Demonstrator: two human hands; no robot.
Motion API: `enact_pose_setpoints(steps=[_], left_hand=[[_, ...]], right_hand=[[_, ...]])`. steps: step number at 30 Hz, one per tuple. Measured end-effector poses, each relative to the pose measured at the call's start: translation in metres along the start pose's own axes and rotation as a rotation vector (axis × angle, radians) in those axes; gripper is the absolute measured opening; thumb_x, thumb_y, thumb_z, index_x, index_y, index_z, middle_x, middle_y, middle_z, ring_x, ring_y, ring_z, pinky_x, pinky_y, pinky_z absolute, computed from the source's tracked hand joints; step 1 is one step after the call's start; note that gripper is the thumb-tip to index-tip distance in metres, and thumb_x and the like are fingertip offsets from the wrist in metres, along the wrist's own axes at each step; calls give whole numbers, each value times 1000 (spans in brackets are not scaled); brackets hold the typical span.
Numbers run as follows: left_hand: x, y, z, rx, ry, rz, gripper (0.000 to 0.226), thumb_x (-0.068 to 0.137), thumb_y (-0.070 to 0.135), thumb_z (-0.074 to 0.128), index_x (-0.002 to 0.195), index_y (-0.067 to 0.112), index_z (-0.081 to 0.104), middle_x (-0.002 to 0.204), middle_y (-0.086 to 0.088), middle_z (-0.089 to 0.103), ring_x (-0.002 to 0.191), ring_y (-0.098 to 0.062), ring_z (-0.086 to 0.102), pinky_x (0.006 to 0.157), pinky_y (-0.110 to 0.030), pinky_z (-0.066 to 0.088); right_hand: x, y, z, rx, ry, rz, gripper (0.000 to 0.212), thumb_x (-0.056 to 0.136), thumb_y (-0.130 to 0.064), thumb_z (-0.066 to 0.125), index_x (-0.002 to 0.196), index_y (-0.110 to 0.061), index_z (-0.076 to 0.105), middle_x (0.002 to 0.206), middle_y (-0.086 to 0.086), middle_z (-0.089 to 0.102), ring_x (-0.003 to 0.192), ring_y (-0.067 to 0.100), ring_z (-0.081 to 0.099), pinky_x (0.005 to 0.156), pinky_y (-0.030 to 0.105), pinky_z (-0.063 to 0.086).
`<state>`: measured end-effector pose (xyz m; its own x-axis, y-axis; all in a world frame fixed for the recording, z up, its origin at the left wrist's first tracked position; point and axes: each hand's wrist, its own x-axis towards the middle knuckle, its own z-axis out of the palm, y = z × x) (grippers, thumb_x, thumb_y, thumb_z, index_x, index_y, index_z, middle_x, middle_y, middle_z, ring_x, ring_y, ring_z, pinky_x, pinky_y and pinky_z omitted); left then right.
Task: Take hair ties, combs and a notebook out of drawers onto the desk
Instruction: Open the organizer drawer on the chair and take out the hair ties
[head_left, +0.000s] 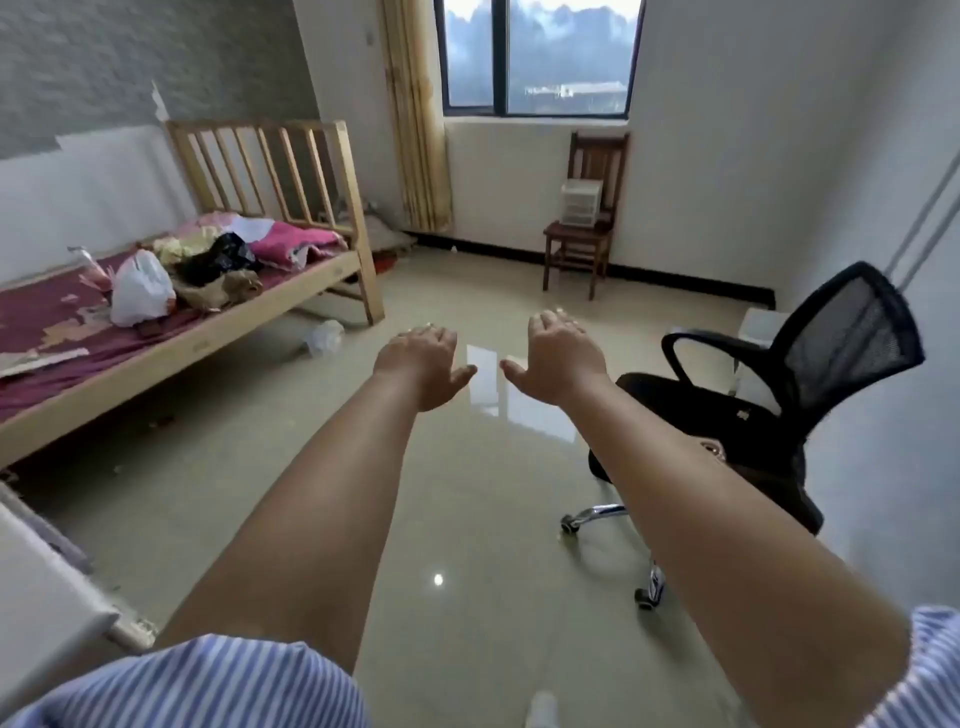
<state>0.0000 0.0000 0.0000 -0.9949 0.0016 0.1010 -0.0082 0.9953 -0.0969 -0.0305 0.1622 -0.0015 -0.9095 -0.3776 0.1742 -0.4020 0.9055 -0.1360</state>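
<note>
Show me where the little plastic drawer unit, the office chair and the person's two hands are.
Drawer unit (581, 202), head view, its front.
Office chair (852, 338), head view, mesh backrest.
Left hand (423, 358), head view, its back.
Right hand (558, 358), head view, its back.

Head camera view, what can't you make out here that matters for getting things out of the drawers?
- Small drawer unit on the wooden chair: too small and far to see its contents.
- White furniture at the lower left: cut off by the frame edge.
- Palms of left hand and right hand: turned away, both open.
</note>
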Motion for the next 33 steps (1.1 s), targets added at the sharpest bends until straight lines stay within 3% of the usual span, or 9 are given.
enact_pose_setpoints(steps=[7,14,22,33], left_hand=[[178,-36,96,-29,-244,-36,63,99,43,31,146,3,18,157,-14,17,145,-25,15,119,-36,18],[366,-62,132,-56,-319,-48,63,99,41,34,146,3,16,158,-14,15,146,-25,13,120,-36,15],[630,-92,194,-119,-356,6,65,98,42,35,146,4,15,158,-14,14,146,-25,11,120,-36,15],[1022,-90,242,-91,-390,235,54,100,37,34,141,3,27,151,-13,29,141,-25,23,115,-37,24]], right_hand=[[176,57,91,100,-234,45,71,90,-46,48,138,2,27,149,17,31,142,28,20,117,36,22],[359,113,142,22,-358,18,79,91,-49,44,143,2,15,156,16,15,145,28,8,120,37,12],[594,205,203,25,-381,122,82,89,-51,46,144,0,12,157,15,12,145,25,8,120,35,12],[928,350,243,78,-418,346,77,91,-49,44,143,0,17,155,14,18,145,26,11,119,36,16]])
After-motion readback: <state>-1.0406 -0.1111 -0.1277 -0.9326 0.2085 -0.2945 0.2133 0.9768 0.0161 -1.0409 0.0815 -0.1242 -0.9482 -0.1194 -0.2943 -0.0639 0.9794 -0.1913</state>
